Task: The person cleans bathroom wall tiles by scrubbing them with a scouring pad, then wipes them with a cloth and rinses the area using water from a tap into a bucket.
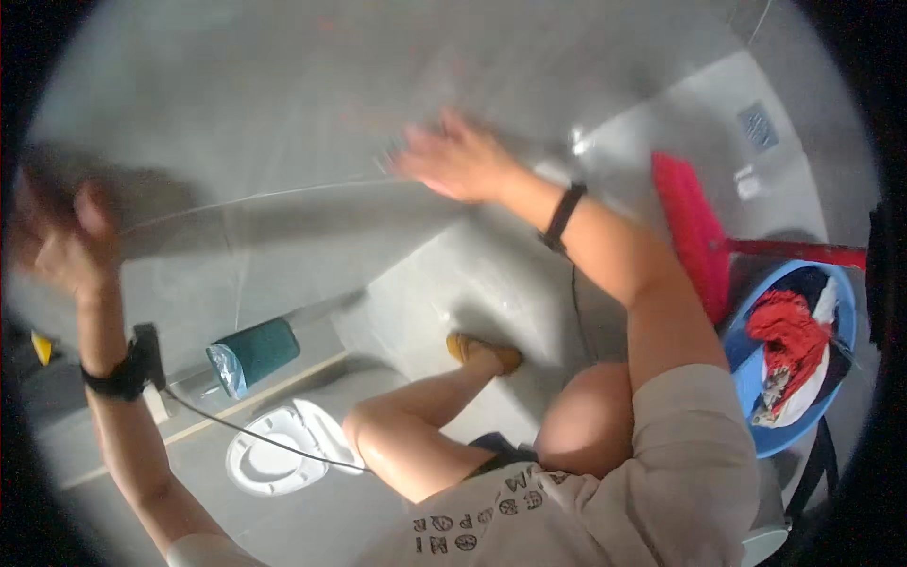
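My left hand (64,248) is raised at the far left, near a grey tiled wall, its thumb apart from the fingers. Motion smears its fingertips, and nothing shows in the palm. A black strap with a small dark device and a cable (250,433) is on that wrist. My right hand (461,163) reaches out in front of the grey wall (283,94), fingers stretched and blurred, with no held thing visible. Whether it touches the wall, I cannot tell. A black band (564,215) circles the right wrist.
A red broom (694,236) leans at the right beside a blue basin (789,439) of clothes (792,345). A white toilet (274,472) and a teal packet (265,350) on a ledge are at lower left. My foot wears a brown shoe (482,352). A floor drain (758,126) lies upper right.
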Available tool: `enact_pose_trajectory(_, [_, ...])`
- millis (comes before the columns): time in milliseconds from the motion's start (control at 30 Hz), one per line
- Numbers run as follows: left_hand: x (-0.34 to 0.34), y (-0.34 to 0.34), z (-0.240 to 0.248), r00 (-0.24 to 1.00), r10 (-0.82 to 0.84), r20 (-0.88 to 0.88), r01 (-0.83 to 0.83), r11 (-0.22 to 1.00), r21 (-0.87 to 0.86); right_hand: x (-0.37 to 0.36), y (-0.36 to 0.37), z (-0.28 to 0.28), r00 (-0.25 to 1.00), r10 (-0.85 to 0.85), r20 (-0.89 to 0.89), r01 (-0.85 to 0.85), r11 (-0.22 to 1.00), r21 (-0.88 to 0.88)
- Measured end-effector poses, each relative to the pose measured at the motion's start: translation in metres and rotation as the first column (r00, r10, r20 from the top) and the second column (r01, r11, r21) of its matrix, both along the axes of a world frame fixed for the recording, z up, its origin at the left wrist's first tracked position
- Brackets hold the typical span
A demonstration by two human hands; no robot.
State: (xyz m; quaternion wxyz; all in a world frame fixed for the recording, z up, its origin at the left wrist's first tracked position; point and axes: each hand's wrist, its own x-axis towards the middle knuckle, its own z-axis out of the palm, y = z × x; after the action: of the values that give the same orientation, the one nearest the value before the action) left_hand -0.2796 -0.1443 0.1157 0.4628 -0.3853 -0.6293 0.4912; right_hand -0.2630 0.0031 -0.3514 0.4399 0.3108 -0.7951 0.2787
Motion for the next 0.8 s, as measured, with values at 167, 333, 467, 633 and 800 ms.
enact_pose_trajectory(167, [0.018,0.041,-0.037,0.995,0.037,0.095,-0.061,0.964,0.258,-0.024,0.079,0.045,0.986,0.16,-0.04,-0.135,0.923,0.36])
enact_pose_trajectory(333, [0.083,0.058,-0.05,0.623,-0.182,0.761,-0.289,0.851,0.439,-0.004,0.089,0.284,0.929,-0.253,-0.269,0.284,0.955,0.083])
enact_pose_trajectory(467, [0.192,0.049,-0.105,0.346,-0.587,0.732,-0.486,0.556,0.675,-0.018,0.033,0.213,0.978,-0.061,0.2,-0.02,0.926,0.377])
enact_pose_trajectory(633, [0.309,-0.018,-0.17,0.165,-0.76,0.629,-0.759,0.309,0.573,0.011,-0.006,0.217,0.986,0.126,0.111,-0.164,0.867,0.471])
enact_pose_trajectory(800, [0.34,-0.082,-0.21,0.336,-0.782,0.525,-0.886,-0.073,0.459,0.024,-0.07,0.362,0.958,-0.119,-0.263,0.076,0.983,-0.167])
